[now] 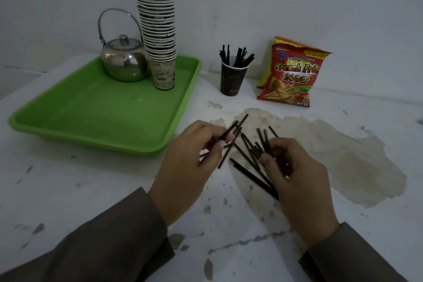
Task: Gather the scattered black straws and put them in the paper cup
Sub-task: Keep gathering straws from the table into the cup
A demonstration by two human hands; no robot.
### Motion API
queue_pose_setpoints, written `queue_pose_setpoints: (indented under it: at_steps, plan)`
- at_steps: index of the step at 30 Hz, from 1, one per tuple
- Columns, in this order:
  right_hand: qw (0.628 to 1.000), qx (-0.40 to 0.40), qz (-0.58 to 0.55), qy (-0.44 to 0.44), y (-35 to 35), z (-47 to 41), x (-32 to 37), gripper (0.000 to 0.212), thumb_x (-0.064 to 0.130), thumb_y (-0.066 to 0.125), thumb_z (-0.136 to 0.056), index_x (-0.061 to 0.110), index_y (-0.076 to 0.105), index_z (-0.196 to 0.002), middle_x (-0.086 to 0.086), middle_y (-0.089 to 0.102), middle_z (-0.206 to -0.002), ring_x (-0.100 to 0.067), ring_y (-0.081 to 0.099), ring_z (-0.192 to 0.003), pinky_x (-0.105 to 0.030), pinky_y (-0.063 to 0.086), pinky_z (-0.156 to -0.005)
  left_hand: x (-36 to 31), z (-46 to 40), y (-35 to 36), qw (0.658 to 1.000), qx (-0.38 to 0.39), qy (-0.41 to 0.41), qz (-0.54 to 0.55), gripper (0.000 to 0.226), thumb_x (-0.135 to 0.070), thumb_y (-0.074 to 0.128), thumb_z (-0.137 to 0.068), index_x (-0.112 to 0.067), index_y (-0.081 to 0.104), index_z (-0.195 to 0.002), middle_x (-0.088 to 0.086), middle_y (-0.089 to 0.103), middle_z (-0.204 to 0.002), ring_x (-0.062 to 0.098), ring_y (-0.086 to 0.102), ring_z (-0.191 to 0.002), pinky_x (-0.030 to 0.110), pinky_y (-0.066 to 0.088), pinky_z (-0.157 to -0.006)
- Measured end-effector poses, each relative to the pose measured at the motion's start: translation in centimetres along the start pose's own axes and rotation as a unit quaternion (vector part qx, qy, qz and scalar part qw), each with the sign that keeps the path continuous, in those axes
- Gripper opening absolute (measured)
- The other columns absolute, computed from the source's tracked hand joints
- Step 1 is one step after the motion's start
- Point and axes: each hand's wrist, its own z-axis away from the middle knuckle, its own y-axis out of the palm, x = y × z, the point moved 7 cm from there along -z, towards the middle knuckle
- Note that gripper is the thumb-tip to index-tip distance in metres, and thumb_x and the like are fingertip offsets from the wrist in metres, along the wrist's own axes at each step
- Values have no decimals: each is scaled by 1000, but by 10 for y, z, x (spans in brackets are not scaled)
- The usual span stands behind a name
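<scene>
Left hand (190,158) pinching a few black straws (247,155); right hand (290,171) curled round others, apparently gripping. Loose pile between both, long axes mostly eleven-to-five. Paper cup (232,80) upright at twelve o'clock, well apart, roughly equidistant, perhaps nearer the left.

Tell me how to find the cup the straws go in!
Find the green tray at the back left. Just right of it, beside the red snack bag, stands a dark cup. It stands alone with black straws sticking out, unlike the tall cup stack on the tray.
</scene>
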Motion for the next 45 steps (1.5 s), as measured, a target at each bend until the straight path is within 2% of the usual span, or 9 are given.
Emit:
queue_pose_setpoints:
  at_steps: [5, 14, 19, 24, 27, 30, 35, 41, 45]
  plan:
    - [982, 5, -175, 73, 1, 1, -6, 19, 12, 61, -83, 29, 65, -87, 5, 73, -76, -2, 63, -63, -9, 48, -55, -1, 4, -5, 981, -52, -71, 174, 24, -4, 53, -89, -26, 61, -94, 4, 68, -92, 4, 67, -84, 10, 50, -72]
    - [968, 30, -230, 92, 9, 2, -6, 10, 5, 62, -81, 11, 69, -86, 12, 74, -85, 1, 69, -75, -6, 49, -63, 2, 5, 3, 987, -20, -47, 150, 35, -2, 62, -81, -25, 63, -107, -4, 68, -101, 9, 68, -92, 17, 54, -79]
    - [962, 42, -251, 97, -2, -23, 3, 12, 8, 62, -81, 17, 70, -81, 4, 76, -80, -4, 68, -68, -14, 52, -64, -3, -16, -5, 974, -5, -79, 212, 45, 9, 61, -78, -30, 63, -101, -12, 74, -85, 5, 69, -85, 11, 52, -75]
    - [976, 8, -210, 59, -26, -85, 22, 8, 11, 62, -83, 9, 70, -81, 2, 71, -74, -10, 64, -65, -13, 52, -61, -7, -79, -27, 956, -45, -61, 285, 32, 11, 60, -77, -15, 66, -94, -9, 74, -74, 5, 69, -80, 11, 52, -73]
    - [981, -28, -190, 40, -35, -131, 30, 10, 11, 63, -83, 3, 68, -81, -7, 69, -72, -12, 62, -63, -16, 51, -56, -6, -126, -34, 963, -61, -34, 260, 29, 7, 62, -79, -18, 68, -92, -9, 73, -78, 5, 68, -85, 12, 51, -76]
    - [985, -65, -160, 23, -34, -174, 34, 6, 12, 63, -84, 10, 68, -81, -10, 69, -74, -19, 65, -68, -29, 55, -66, -3, -169, -35, 973, -73, -4, 221, 28, 4, 63, -80, -21, 68, -91, -3, 72, -86, 8, 68, -87, 18, 52, -83]
    - [990, -106, -93, 0, -19, -227, 34, 12, 13, 59, -86, 10, 65, -96, -9, 69, -87, -20, 65, -78, -35, 56, -78, 5, -222, -25, 982, -72, 25, 172, 33, 3, 65, -79, -18, 64, -103, -1, 70, -83, 11, 67, -83, 31, 56, -83]
    - [996, -92, 18, 8, 8, -253, 16, 20, 14, 56, -88, 5, 62, -106, -13, 67, -104, -16, 57, -84, -22, 41, -75, 23, -236, -6, 991, -76, 38, 102, 55, -1, 65, -80, -31, 52, -125, 2, 71, -88, 8, 66, -82, 16, 52, -81]
    - [997, -47, 53, 12, 25, -259, 4, 21, 13, 55, -89, 5, 61, -108, -14, 66, -106, -18, 58, -88, -22, 43, -74, 41, -237, 6, 995, -55, 33, 75, 66, -3, 64, -82, -41, 43, -131, -2, 69, -87, 10, 66, -86, 21, 51, -88]
